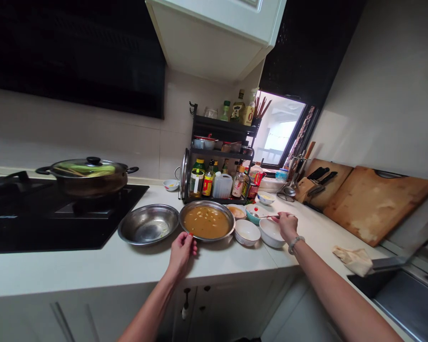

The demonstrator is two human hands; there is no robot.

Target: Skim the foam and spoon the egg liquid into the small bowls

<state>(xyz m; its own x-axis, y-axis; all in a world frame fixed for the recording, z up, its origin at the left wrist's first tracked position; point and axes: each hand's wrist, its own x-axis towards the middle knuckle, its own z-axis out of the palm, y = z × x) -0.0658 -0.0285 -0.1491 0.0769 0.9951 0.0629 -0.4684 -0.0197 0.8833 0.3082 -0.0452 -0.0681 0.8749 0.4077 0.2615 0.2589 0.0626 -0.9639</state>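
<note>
A wide metal bowl (pixel 232 229) of thin brown sauce with pale bits afloat stands on the counter in front of me. At its near left rim is my left hand (pixel 181 251), with the thumb against the edge and the fingers curled below it. My right hand (pixel 287 225) pinches the handle of a spoon (pixel 269 217). The spoon's far end lies over the teal-and-white bowl (pixel 250 209); what it carries is too small to tell. Below that hand stands a white bowl (pixel 271 235), and beside it a smaller patterned white bowl (pixel 248 233). A small bowl of orange-tinted liquid (pixel 237 211) sits behind.
Left of the sauce stands another metal basin (pixel 148 223). A lidded pot (pixel 91 178) sits on the black stove (pixel 39 228). Behind is a black rack (pixel 221 154) of bottles. Cutting boards (pixel 378 202), a knife block (pixel 306 188) and a cloth (pixel 353 260) are to the right.
</note>
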